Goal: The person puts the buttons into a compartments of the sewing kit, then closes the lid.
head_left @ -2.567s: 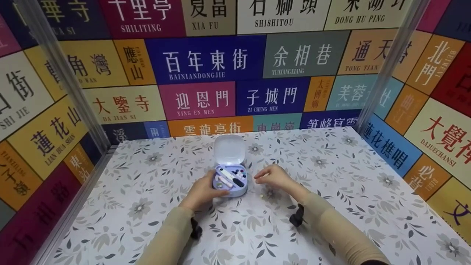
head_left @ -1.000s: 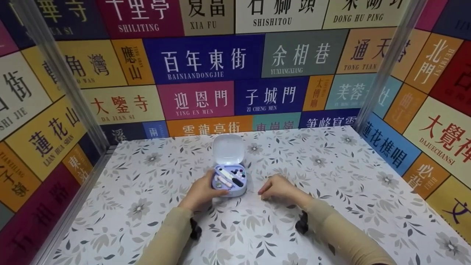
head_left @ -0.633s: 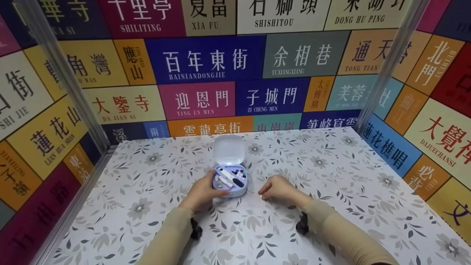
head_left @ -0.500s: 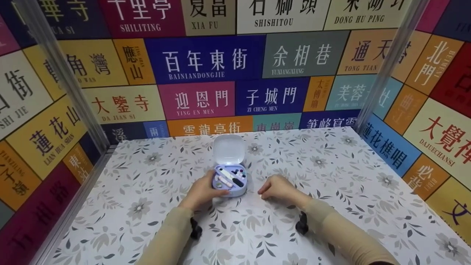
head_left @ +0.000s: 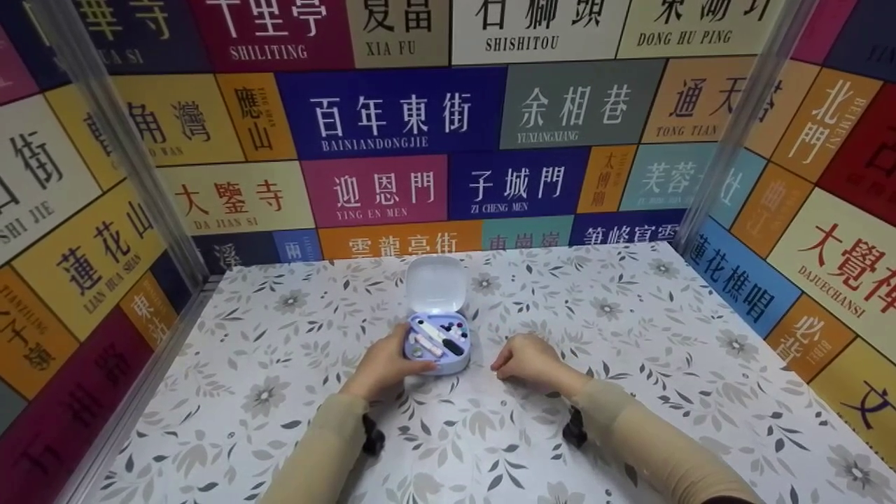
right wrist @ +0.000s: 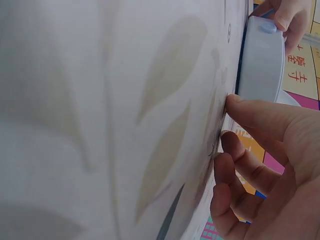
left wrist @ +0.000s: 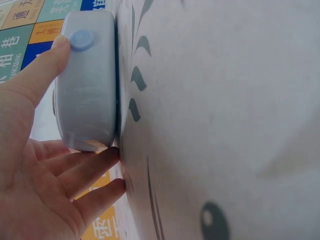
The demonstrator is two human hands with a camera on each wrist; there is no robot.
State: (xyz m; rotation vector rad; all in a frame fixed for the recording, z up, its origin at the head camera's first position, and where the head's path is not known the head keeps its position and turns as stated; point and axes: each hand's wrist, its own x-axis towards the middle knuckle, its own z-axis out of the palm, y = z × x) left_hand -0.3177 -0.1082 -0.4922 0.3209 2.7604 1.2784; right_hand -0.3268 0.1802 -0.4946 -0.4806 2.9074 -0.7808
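Note:
A small white-and-lilac box that looks like a sewing kit [head_left: 448, 365] stands on the table, its lid [head_left: 437, 285] raised. Inside lie a white stick-like tool [head_left: 425, 327], a dark oblong piece [head_left: 453, 346] and several small coloured bits [head_left: 458, 329]. My left hand [head_left: 383, 360] holds the box at its left side; in the left wrist view the thumb [left wrist: 60, 42] sits beside the round blue latch button [left wrist: 81, 39]. To the right of the box, my right hand [head_left: 530, 358] has bent fingers with the tips down at the tabletop; I cannot tell whether something tiny is between them.
A white tablecloth with grey flowers and leaves [head_left: 266, 399] covers the table. Panels with coloured name signs [head_left: 392, 112] rise behind and at both sides, with metal posts [head_left: 742, 119] at the back corners. Each wrist carries a dark device [head_left: 575, 424].
Since the oldest frame my right hand has come down and slightly right to the tabletop, over a spot where tiny pale specks showed. The left hand and box stay put.

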